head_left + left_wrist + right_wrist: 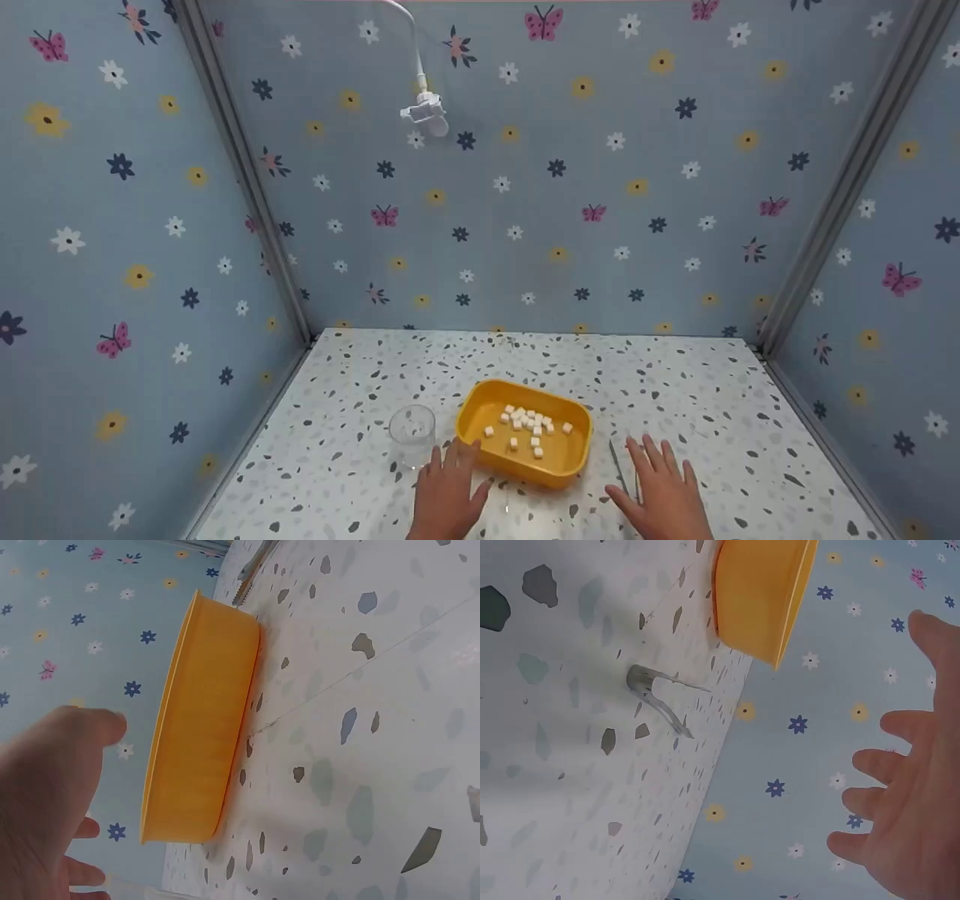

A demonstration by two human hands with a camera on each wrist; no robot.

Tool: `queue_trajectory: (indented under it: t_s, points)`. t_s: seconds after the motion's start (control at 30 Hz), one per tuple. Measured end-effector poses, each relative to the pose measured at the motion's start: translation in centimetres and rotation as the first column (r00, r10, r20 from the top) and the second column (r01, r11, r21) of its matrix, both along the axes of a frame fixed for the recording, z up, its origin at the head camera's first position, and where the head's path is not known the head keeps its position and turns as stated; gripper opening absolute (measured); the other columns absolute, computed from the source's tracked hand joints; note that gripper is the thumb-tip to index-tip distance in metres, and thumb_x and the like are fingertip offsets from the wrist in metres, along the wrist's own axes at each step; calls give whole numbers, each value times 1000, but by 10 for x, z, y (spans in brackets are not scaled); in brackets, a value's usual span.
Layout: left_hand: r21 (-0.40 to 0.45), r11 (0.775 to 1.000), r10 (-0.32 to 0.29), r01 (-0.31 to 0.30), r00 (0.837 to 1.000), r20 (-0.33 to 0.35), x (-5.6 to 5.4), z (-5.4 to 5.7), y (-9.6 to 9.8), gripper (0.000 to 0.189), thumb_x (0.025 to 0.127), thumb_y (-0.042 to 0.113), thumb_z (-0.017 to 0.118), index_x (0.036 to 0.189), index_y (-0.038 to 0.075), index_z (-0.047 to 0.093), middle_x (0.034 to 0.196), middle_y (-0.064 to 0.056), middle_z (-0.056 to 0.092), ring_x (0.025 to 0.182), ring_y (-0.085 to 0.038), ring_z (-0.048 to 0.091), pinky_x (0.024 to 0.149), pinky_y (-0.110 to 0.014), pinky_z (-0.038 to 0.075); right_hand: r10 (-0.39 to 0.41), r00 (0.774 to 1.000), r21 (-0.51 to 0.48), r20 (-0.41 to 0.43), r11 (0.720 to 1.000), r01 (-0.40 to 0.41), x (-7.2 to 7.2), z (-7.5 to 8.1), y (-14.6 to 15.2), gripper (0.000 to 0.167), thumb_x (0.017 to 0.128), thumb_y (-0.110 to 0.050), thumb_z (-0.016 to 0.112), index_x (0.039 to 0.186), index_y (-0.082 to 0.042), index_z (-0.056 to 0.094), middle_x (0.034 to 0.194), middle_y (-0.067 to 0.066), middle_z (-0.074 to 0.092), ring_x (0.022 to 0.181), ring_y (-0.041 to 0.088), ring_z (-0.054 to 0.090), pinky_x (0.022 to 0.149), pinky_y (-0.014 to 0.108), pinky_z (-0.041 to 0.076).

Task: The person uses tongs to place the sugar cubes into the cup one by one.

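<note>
A yellow plastic tray point(517, 471) holds several small white cubes point(523, 420). My left hand point(448, 495) hovers with spread fingers near the tray's front left corner; in the left wrist view, its thumb is apart from the tray wall point(202, 720). To the right, my right hand point(664, 491) has its fingers extended and holds nothing. Beside and partly beneath it lie metal tweezers point(618, 466), whose bent end point(639, 679) and two arms show in the right wrist view. A clear glass point(412, 435) stands left of the tray, just beyond my left fingertips.
The speckled white tabletop point(360, 382) is enclosed by patterned blue walls point(525, 187) at the back and both sides. Grey metal posts point(247, 165) run up the corners. A white gooseneck arm with a clamp point(426, 112) hangs before the back wall.
</note>
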State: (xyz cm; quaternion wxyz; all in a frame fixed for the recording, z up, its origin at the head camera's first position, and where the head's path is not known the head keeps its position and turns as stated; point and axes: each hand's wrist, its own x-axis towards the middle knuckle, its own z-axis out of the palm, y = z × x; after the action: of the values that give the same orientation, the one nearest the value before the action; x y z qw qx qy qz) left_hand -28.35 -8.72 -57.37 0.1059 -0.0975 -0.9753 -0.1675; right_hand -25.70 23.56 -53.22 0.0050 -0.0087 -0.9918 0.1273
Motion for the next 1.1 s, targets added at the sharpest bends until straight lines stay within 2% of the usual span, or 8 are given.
queue_trajectory:
  t_s: [0.1,0.3,0.43,0.57,0.7,0.83,0.9,1.1]
  points:
    - [29,999,14,-13,1000,-23,2,-5,1,50,86,36,71,131,18,59,129,-10,57,108,-35,58,79,-55,51,-31,999,-7,-7,999,31,3,-6,3,91,81,-69,61,143,-4,45,141,28,43,126,51,39,98,71,30]
    - [115,990,95,-81,988,-120,-10,-13,0,30,87,27,70,114,16,69,110,-3,67,86,-23,66,70,-43,56,-173,985,-89,-12,981,171,-15,-27,13,67,83,-43,72,124,7,56,106,24,62,91,38,62,76,53,53]
    - [174,979,137,-111,980,-148,-17,-17,4,24,90,29,68,110,17,73,103,0,69,87,-18,67,72,-39,56,-268,961,-160,63,948,275,-30,-53,18,70,81,-46,73,119,10,57,95,19,63,85,33,63,73,49,54]
    - [205,976,114,-78,978,-174,-23,-19,10,23,90,27,68,108,15,74,107,-5,69,95,-23,66,78,-42,56,-319,933,-171,169,923,346,-39,-74,22,73,79,-52,72,111,12,59,89,18,63,79,31,61,75,49,52]
    - [215,976,90,-46,975,-204,-29,-19,13,22,88,26,70,106,13,75,113,-10,68,101,-27,65,83,-45,55,-335,928,-163,162,919,360,-45,-84,21,67,80,-54,72,100,10,63,82,16,63,76,30,60,76,51,48]
    - [223,973,118,-67,967,-224,-35,-19,13,22,89,25,69,107,12,74,116,-13,66,102,-28,64,84,-44,54,-329,934,-179,141,919,351,-48,-87,20,61,80,-51,72,95,8,64,79,13,62,74,29,60,79,55,43]
    - [218,971,157,-100,953,-259,-35,-18,10,21,88,22,69,106,12,74,115,-12,66,100,-29,63,82,-45,54,-320,935,-193,150,918,345,-49,-87,20,59,80,-49,72,96,8,65,78,12,62,71,27,59,78,55,45]
    - [260,926,353,-274,871,-341,-43,-10,-18,39,80,25,75,116,10,67,124,-17,56,108,-37,52,82,-54,45,-291,941,-246,171,913,327,-53,-85,21,49,82,-40,72,95,7,67,74,8,62,66,24,56,71,50,46]
